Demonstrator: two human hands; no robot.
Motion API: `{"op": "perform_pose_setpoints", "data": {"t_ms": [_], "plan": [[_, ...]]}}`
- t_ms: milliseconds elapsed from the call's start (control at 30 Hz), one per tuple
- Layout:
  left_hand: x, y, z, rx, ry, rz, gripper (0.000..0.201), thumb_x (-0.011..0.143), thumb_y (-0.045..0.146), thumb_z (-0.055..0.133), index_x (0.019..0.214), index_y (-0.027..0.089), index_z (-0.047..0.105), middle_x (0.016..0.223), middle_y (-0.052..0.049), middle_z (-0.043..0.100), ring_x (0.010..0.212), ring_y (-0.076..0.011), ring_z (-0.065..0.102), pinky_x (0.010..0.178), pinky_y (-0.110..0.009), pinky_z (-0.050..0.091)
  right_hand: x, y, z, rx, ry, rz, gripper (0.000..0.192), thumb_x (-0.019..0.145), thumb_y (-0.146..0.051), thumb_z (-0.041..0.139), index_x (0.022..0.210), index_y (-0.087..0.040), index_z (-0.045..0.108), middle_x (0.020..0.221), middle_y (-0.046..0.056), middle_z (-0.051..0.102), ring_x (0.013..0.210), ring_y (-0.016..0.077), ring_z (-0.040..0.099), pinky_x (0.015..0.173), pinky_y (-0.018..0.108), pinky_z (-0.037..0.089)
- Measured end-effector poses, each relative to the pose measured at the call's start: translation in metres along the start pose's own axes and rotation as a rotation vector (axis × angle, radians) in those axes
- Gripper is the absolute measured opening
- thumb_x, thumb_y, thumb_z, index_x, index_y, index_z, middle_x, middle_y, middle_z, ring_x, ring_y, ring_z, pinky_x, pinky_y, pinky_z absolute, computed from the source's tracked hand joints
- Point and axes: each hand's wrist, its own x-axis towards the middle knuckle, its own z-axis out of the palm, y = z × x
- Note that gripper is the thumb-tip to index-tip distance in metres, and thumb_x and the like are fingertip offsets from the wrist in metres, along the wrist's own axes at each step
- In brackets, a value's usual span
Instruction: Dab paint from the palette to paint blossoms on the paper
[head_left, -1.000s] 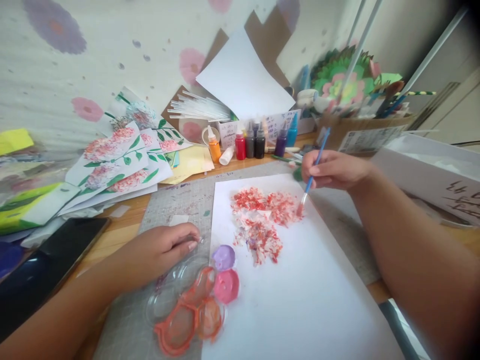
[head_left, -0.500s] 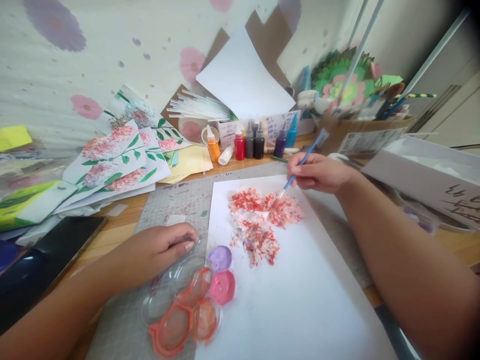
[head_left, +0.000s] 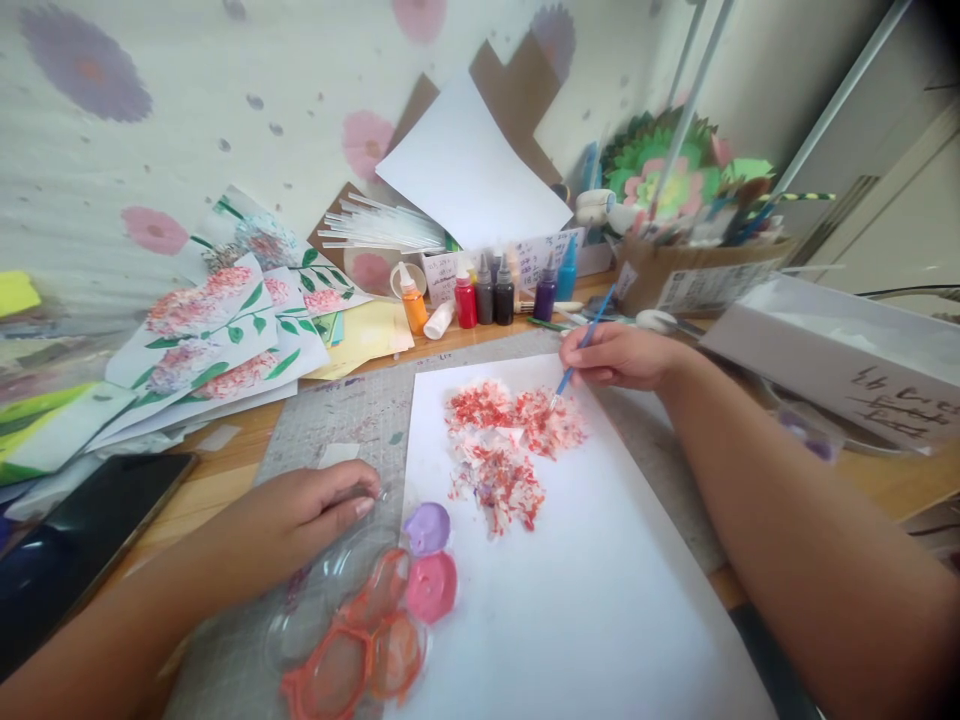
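My right grip [head_left: 619, 355] is clamped on the blue brush [head_left: 599, 319], tip at red-pink dabs [head_left: 556, 432] on white paper [head_left: 585, 570]. My left grip [head_left: 322, 510] curls beside the paint palette [head_left: 366, 655]; cannot tell if closed on it.

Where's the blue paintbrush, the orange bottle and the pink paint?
Blue paintbrush [head_left: 598, 317]: head view, on its upper handle.
Orange bottle [head_left: 414, 310]: head view, on its body.
Pink paint [head_left: 433, 587]: head view, on its middle.

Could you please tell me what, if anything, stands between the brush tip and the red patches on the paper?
Nothing visible does: the right hand holds the brush with its tip at the upper-right red patch. The palette overlaps the left edge of the paper, clear of the brush.
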Motion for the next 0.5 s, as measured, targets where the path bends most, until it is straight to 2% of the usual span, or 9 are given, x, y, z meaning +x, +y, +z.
{"op": "perform_pose_setpoints", "data": {"t_ms": [33,100,400,500], "plan": [[0.0002,0.0007,-0.0008,-0.006,-0.074,-0.027,0.04,0.092,0.058,0.037,0.093,0.027,0.063,0.083,0.001,0.069,0.075,-0.0192,0.064,0.066,-0.026,0.047,-0.0001,0.0005,-0.0009,0.003,0.001,-0.001,0.04,0.095,-0.039,0.053,0.121,-0.009,0.055,0.114,0.01,0.057,0.104,0.0135,0.058,0.092,0.033,0.054],[0.0005,0.0026,-0.0026,-0.015,-0.121,-0.05,0.041,0.092,0.057,0.035,0.097,0.026,0.062,0.091,-0.001,0.069,0.084,-0.021,0.064,0.073,-0.028,0.047,0.0,0.0017,-0.0023,0.016,0.014,-0.021,0.04,0.095,-0.039,0.052,0.122,-0.009,0.055,0.114,0.01,0.057,0.105,0.0137,0.058,0.092,0.033,0.054],[-0.0003,0.0074,-0.0048,-0.04,-0.1,-0.014,0.039,0.093,0.054,0.035,0.096,0.024,0.061,0.093,-0.003,0.069,0.085,-0.0213,0.063,0.075,-0.029,0.046,0.0007,0.0081,-0.0049,0.065,0.075,-0.091,0.041,0.095,-0.04,0.052,0.123,-0.01,0.054,0.116,0.01,0.057,0.106,0.0143,0.057,0.093,0.034,0.053],[0.0001,0.0094,-0.006,-0.047,-0.094,-0.007,0.039,0.093,0.054,0.036,0.094,0.024,0.062,0.091,-0.003,0.069,0.083,-0.021,0.063,0.074,-0.029,0.046,-0.0001,0.0089,-0.0045,0.056,0.06,-0.06,0.04,0.095,-0.039,0.053,0.122,-0.009,0.055,0.115,0.01,0.057,0.106,0.0139,0.058,0.093,0.034,0.053]]}}
